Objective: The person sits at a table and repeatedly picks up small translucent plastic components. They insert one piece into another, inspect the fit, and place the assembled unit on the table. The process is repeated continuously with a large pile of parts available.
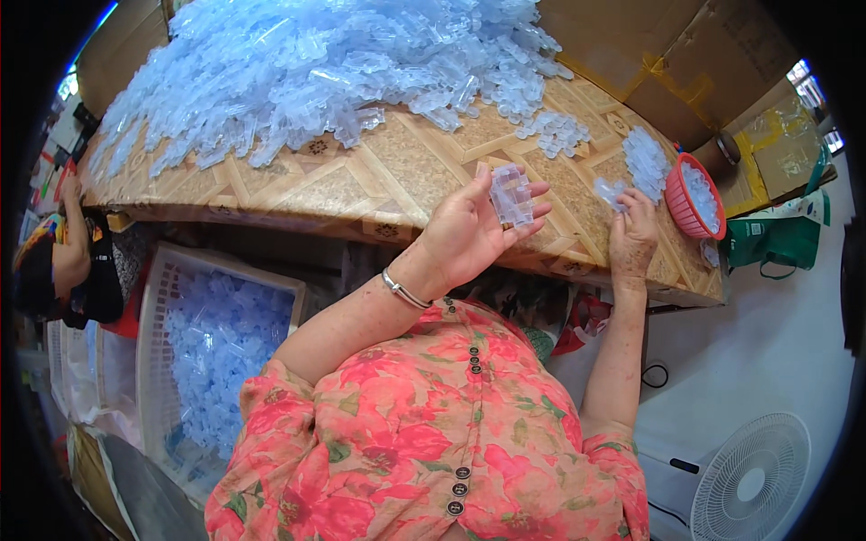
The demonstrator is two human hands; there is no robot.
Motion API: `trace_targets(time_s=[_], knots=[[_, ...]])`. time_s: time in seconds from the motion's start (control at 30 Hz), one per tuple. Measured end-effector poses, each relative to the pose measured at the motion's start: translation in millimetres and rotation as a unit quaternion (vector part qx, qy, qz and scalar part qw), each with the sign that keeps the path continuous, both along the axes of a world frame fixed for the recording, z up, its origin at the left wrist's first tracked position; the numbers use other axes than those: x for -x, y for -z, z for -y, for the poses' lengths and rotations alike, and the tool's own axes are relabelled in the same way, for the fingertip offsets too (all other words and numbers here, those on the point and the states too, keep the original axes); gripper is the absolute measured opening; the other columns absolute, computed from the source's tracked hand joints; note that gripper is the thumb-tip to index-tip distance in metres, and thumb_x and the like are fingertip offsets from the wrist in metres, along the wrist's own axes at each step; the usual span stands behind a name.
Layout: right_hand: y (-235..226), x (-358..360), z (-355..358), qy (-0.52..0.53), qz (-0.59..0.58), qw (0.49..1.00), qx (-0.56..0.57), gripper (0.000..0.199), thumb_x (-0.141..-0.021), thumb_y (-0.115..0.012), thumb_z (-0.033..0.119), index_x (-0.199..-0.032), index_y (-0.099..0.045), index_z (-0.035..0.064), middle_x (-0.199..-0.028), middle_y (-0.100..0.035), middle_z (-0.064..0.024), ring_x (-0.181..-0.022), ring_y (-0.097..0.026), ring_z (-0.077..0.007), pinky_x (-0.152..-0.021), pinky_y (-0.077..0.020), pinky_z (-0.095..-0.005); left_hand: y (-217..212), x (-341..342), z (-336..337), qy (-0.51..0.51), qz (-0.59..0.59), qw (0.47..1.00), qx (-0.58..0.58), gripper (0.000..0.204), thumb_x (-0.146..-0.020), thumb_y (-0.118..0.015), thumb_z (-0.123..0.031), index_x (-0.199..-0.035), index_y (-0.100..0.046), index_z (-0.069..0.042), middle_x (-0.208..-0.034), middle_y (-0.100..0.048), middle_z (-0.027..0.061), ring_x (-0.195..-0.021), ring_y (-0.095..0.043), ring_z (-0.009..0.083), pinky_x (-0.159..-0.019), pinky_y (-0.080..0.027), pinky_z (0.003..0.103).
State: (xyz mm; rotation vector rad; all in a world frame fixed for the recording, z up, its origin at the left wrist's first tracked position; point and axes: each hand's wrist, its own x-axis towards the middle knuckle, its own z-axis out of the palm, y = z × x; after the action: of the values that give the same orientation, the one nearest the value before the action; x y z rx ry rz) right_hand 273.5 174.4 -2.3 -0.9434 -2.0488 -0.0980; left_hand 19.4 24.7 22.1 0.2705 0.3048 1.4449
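Left hand (465, 223) with clear plastic pieces (511, 196) in its grip across the fingers; right hand (635, 236) at another piece (609, 192), hold unclear.

Pale-blue pieces (316, 77), red basket (689, 215), floral shirt (406, 397) (pink on tan)

Along the far right side of the patterned table (397, 176) rises a large taped cardboard box (622, 36); just beyond the table's right end is a green bag (780, 245). A round white fan (750, 484) stands nearer, right of the table.
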Motion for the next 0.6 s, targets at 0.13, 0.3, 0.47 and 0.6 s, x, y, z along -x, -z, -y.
trace_targets(time_s=[0.13, 0.3, 0.47, 0.6], knots=[[3, 20, 21, -0.053, -0.01, 0.998, 0.029, 0.032, -0.079, -0.061, -0.013, -0.104, -0.069, 0.0062, -0.116, -0.067, -0.0154, -0.107, -0.066, -0.0312, -0.092, -0.0534, -0.0392, 4, 0, 2, -0.011, 0.023, 1.0, -0.008, 0.043, -0.111, -0.033, -0.035, -0.141, -0.041, -0.005, -0.152, -0.042, 0.0244, -0.14, -0.042, 0.042, -0.117, -0.036, 0.055], [-5, 37, 44, -0.097, -0.076, 0.992, 0.029, 0.032, -0.081, -0.065, -0.014, -0.104, -0.072, 0.0074, -0.117, -0.068, -0.014, -0.101, -0.069, -0.027, -0.083, -0.056, -0.0359, 6, 4, 4, -0.047, 0.014, 0.999, -0.023, 0.039, -0.111, -0.035, -0.031, -0.141, -0.04, -0.007, -0.152, -0.042, 0.0243, -0.143, -0.039, 0.0418, -0.118, -0.032, 0.061], [-19, 45, 64, -0.119, -0.079, 0.99, 0.008, 0.032, -0.08, -0.067, -0.012, -0.104, -0.073, 0.0085, -0.118, -0.068, -0.0139, -0.101, -0.069, -0.0277, -0.082, -0.0563, -0.0355, 5, 1, 5, -0.081, -0.006, 0.996, -0.03, 0.035, -0.11, -0.037, -0.027, -0.141, -0.039, -0.01, -0.151, -0.043, 0.0233, -0.143, -0.039, 0.0404, -0.118, -0.03, 0.062], [-31, 48, 76, -0.106, -0.019, 0.993, -0.037, 0.033, -0.079, -0.069, -0.012, -0.105, -0.073, 0.0081, -0.119, -0.068, -0.013, -0.101, -0.069, -0.029, -0.081, -0.0571, -0.0358, 2, -2, 8, -0.084, -0.012, 0.995, -0.054, 0.033, -0.11, -0.039, -0.023, -0.14, -0.04, -0.012, -0.151, -0.044, 0.0219, -0.142, -0.041, 0.0376, -0.118, -0.03, 0.061]])
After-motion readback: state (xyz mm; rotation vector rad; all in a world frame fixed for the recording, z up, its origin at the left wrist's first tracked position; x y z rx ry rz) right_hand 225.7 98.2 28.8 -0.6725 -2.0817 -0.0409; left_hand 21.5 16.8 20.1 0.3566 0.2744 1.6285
